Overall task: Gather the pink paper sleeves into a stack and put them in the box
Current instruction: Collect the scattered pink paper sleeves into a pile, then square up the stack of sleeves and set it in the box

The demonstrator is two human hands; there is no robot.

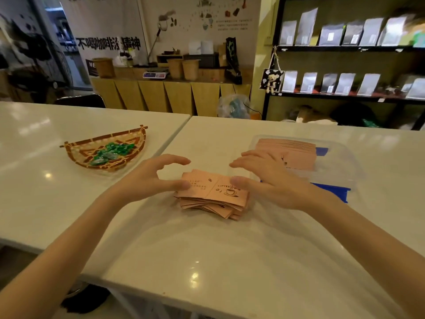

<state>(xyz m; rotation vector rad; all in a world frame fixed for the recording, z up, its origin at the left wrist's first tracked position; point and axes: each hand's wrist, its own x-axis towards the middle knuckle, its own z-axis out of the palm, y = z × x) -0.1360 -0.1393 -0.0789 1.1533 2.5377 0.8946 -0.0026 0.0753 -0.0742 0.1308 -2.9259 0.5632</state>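
Observation:
A loose, uneven pile of pink paper sleeves (212,195) lies on the white table in front of me, the top one printed with a coffee cup. My left hand (153,174) curves around the pile's left side, thumb tip touching the top sleeve, fingers spread above. My right hand (269,174) hovers at the pile's right side, thumb resting on the top sleeve, fingers apart. Neither hand grips anything. Behind my right hand stands a clear plastic box (340,162) with blue clips, holding a neat row of pink sleeves (296,150).
A woven fan-shaped basket (76,153) with green wrapped candies sits to the left on the adjoining table. A seam between the two tables (174,139) runs toward the far edge. Shelves with silver bags stand at the back right.

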